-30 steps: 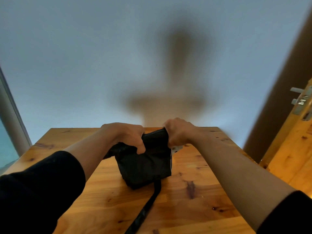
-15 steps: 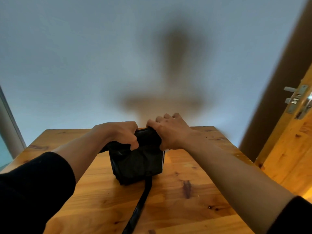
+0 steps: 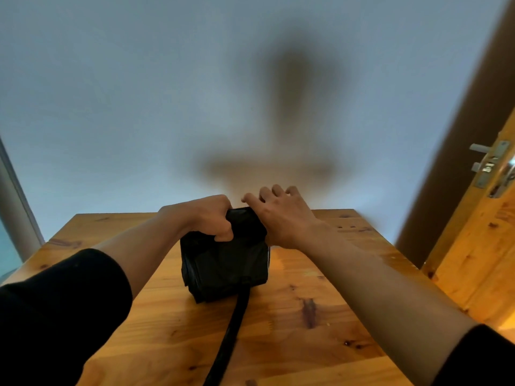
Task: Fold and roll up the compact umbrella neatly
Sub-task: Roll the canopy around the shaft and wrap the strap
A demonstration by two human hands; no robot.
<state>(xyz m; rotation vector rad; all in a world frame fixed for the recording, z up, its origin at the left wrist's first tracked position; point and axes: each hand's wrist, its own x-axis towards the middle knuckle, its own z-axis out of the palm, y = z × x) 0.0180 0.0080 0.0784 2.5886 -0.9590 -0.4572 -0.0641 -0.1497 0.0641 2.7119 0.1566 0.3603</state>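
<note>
A black umbrella (image 3: 225,268), folded down into a squat bundle of cloth, stands on a wooden table (image 3: 320,344) near the middle of its far half. The left hand (image 3: 206,218) grips the bundle's upper left corner, fingers curled over the top edge and thumb pressed into the cloth on the near side. The right hand (image 3: 281,218) lies against the upper right corner with its palm side touching the cloth; its fingers (image 3: 276,190) are loosely stretched and spread, raised above the top edge and holding nothing that shows, while its thumb is hidden. A black strap (image 3: 231,335) runs from the bottom of the bundle across the table toward the near edge and out of view. Both forearms are bare, with dark sleeves (image 3: 55,316) pushed up. Behind the table is a pale wall (image 3: 139,107) carrying a blurred shadow (image 3: 289,107). At the right stands a wooden door (image 3: 479,246) with a metal lock plate (image 3: 490,168).
</note>
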